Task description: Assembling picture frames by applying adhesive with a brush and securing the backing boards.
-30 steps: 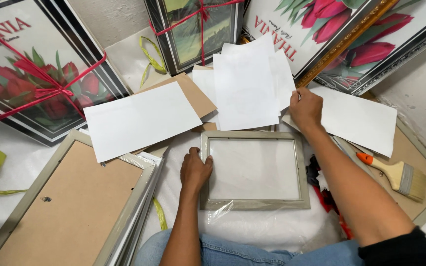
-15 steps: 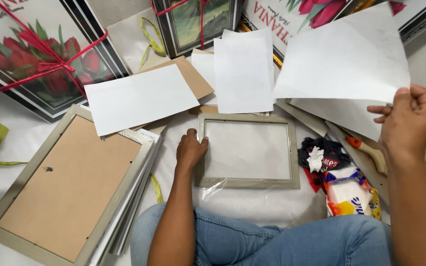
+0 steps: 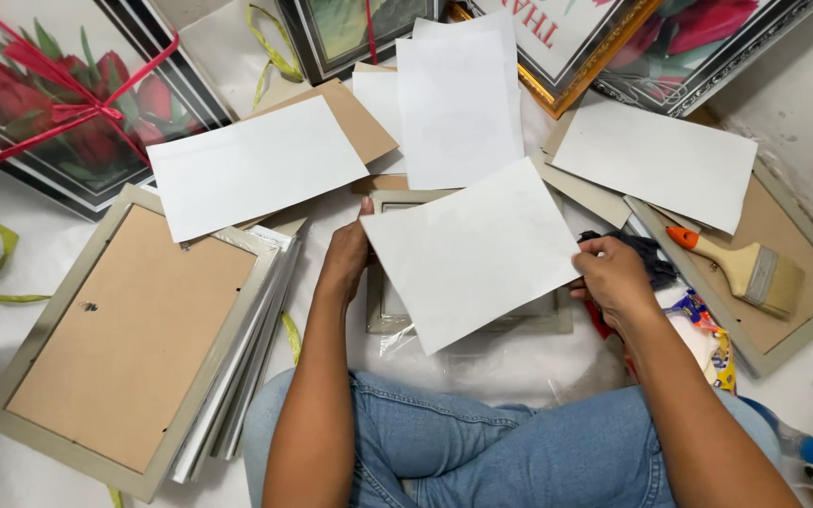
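— How many white sheets do you count?
— Five clear ones: one held over the small frame (image 3: 470, 249), one on the left (image 3: 251, 165), one tall in the middle (image 3: 458, 99), one on the right (image 3: 656, 160), and one partly hidden behind the tall one (image 3: 375, 99).
— Frames lying face down?
— Two with brown backs showing: a large one on the left (image 3: 134, 329), which tops a stack I cannot count, and one on the right (image 3: 783, 273) under the brush. Plus one small grey frame (image 3: 529, 320) under the held sheet.
— Framed flower pictures along the top?
— Four: (image 3: 58, 103), (image 3: 350, 28), (image 3: 576, 38), (image 3: 708, 38).
— Brushes?
— One paintbrush (image 3: 745, 268).
— Hands?
— Two: left hand (image 3: 348, 259), right hand (image 3: 613, 277).
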